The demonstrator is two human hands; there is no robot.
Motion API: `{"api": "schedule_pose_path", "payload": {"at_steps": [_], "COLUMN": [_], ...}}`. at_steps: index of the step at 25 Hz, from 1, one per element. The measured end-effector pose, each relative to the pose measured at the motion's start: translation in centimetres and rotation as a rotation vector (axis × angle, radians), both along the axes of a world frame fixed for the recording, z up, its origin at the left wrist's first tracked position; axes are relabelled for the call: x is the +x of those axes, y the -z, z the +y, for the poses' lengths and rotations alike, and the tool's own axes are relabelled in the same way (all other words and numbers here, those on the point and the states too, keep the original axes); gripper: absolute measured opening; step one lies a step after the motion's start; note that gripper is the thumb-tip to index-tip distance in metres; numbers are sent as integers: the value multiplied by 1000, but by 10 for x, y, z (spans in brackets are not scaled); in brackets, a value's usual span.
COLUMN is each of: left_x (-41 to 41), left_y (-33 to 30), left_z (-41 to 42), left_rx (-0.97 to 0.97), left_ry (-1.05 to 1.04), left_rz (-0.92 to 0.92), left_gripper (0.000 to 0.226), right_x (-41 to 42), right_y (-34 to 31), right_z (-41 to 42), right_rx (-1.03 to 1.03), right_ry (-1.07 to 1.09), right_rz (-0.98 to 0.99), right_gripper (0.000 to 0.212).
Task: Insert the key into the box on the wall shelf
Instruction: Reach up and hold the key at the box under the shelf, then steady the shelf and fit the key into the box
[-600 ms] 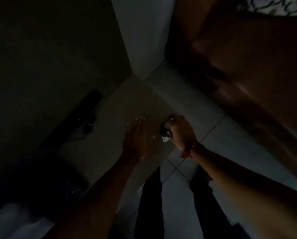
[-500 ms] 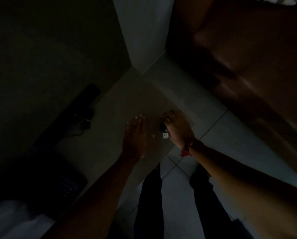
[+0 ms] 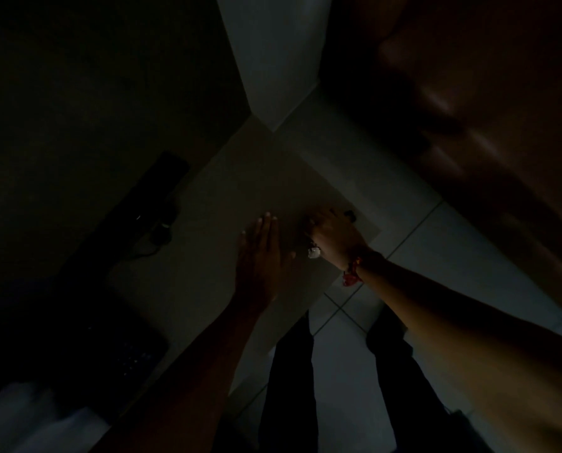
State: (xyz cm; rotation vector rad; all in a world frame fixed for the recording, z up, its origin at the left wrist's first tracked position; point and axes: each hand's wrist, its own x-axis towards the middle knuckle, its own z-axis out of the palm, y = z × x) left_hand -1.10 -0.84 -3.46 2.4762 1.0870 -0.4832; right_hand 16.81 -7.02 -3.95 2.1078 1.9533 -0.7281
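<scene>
Very dim; right hand (image 3: 333, 238) curled at shelf (image 3: 266, 178) edge, fingers seemingly closed on small key (image 3: 314, 251) with pale tag, left hand (image 3: 261, 256) flat, fingers together; key judged light, rigid, best pinched at its head.

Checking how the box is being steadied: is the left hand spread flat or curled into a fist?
Spread flat: the left hand lies palm-down with fingers extended together on the pale surface.
</scene>
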Motion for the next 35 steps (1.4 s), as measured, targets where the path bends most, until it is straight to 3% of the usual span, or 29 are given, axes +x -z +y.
{"api": "schedule_pose_path", "payload": {"at_steps": [4, 9, 14, 19, 24, 27, 32, 35], "left_x": [9, 45, 123, 229, 346, 409, 509, 561], "left_y": [-15, -78, -197, -357, -526, -616, -731, -783], "left_z": [12, 49, 92, 111, 78, 31, -63, -132], "left_rx": [-13, 38, 180, 272, 361, 360, 471, 533], "left_ry": [-4, 8, 120, 216, 353, 471, 581, 622], "left_rz": [-26, -92, -244, -383, -572, -725, -844, -902], "left_gripper": [77, 77, 73, 72, 70, 69, 71, 71], "right_x": [11, 50, 123, 213, 296, 343, 413, 453], "right_y": [-20, -106, -237, -410, -584, -673, -783, -831], "right_z": [5, 26, 54, 42, -30, -90, -204, -278], "right_rx": [43, 193, 435, 773, 1005, 1007, 1189, 1198], "right_ry": [154, 482, 754, 961, 978, 959, 953, 974], "right_rz": [130, 258, 363, 380, 332, 224, 49, -36], "right_gripper": [14, 2, 6, 8, 13, 9, 9, 12]}}
